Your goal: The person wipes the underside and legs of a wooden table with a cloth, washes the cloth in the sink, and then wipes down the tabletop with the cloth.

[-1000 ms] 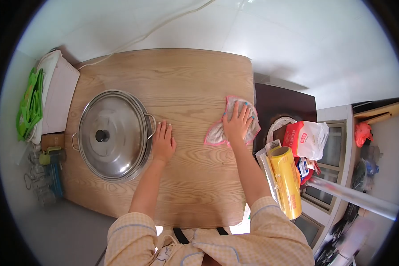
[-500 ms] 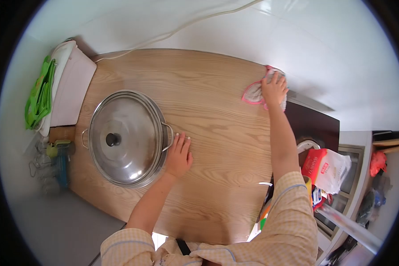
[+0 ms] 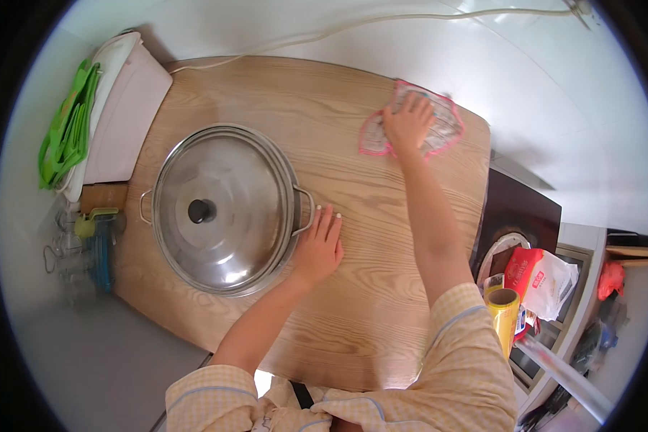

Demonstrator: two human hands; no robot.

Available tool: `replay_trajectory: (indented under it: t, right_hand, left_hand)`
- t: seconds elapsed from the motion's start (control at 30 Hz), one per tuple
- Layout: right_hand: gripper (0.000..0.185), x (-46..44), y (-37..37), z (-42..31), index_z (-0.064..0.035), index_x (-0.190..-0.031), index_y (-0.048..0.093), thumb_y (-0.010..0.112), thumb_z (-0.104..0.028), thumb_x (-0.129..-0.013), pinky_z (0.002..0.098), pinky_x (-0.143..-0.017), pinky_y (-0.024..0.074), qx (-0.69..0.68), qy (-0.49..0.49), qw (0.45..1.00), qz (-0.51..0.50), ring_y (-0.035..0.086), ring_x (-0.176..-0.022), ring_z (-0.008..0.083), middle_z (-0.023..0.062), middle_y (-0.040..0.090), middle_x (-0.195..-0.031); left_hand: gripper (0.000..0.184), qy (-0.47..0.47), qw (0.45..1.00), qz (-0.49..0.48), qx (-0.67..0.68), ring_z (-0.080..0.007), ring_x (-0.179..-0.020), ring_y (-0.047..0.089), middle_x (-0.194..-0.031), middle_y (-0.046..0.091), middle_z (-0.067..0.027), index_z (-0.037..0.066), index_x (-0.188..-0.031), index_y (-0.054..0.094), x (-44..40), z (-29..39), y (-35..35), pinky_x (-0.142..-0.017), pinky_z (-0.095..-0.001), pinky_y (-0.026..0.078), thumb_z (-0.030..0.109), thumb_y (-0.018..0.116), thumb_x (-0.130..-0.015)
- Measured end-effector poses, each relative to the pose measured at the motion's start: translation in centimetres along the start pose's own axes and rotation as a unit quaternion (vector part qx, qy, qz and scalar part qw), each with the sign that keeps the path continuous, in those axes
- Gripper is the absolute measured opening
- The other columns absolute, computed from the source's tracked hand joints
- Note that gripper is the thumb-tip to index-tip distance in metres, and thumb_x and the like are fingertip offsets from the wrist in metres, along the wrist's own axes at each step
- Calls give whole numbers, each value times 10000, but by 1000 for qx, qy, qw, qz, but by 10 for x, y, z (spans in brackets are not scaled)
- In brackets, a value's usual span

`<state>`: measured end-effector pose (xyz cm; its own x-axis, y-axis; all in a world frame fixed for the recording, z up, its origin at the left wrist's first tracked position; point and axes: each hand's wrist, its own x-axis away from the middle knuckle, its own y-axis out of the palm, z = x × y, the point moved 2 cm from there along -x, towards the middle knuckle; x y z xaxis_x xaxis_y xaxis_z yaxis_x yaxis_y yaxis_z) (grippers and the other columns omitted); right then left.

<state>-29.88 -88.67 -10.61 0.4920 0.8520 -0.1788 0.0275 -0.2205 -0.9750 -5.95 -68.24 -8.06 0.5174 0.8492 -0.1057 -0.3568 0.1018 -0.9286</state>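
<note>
My right hand [image 3: 409,124] lies flat on a pale cloth with a pink edge [image 3: 446,129], fingers stretched out, near the far right corner of the wooden tabletop [image 3: 367,288]. The cloth is spread under and around the palm. My left hand [image 3: 320,246] rests open on the wood, fingertips right beside the side handle [image 3: 304,210] of a large steel pot; whether they touch it I cannot tell. The pot is covered by a domed metal lid [image 3: 245,194] with a black knob [image 3: 200,211].
At the left stand a pale pink bin [image 3: 129,108], a folded green bag [image 3: 70,129] and clear glassware [image 3: 68,252]. A cable [image 3: 324,34] runs along the wall. Right of the table are a red-and-white packet [image 3: 540,281] and a yellow roll [image 3: 504,317].
My right hand and the cloth have moved left from the table's right edge, and the cloth lies more spread out. The whole view has shifted slightly; my left hand stays by the pot handle.
</note>
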Motion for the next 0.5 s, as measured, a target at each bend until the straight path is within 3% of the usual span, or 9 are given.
replay_trajectory:
  t: [0.13,0.2,0.23,0.3,0.5]
  right_hand:
    - [651,8,20,-73,-79,-1353,321,370,-452,-820,482,-1058,146,-48,-94,994,15,206,-1312,350,176,256,-1414]
    - [583,10,25,-102,-132,-1348,340,358,-409,-835,486,-1059,154,-76,-267,961,-16,222,-1311,323,139,270,-1415]
    - [583,10,26,-111,-132,-1348,340,358,-409,-835,486,-1059,154,-79,-271,959,-17,222,-1311,323,139,270,-1415]
    - [544,12,26,-127,-201,-1352,340,356,-407,-849,487,-1060,163,-66,-385,919,-49,230,-1312,300,99,275,-1419]
    - [533,1,17,-93,-288,-1365,299,335,-485,-871,472,-1076,148,-83,-463,877,-98,219,-1323,254,33,261,-1431]
  left_hand:
    - [450,2,999,8,40,-353,-1230,344,-1344,357,-181,-2,-1176,480,0,-2,0,-939,-439,372,126,541,-749]
    - [451,1,999,19,34,-352,-1226,353,-1335,367,-180,-1,-1177,480,1,-2,0,-939,-431,375,127,542,-749]
    - [456,3,999,20,39,-354,-1224,355,-1333,369,-180,0,-1181,478,1,-2,0,-938,-432,375,127,542,-748]
    - [460,5,999,21,42,-355,-1222,357,-1331,372,-180,1,-1184,476,1,-4,-1,-938,-432,375,127,542,-747]
    - [464,-4,999,6,48,-332,-1233,354,-1361,342,-161,28,-1198,466,0,-3,1,-936,-437,375,130,538,-752]
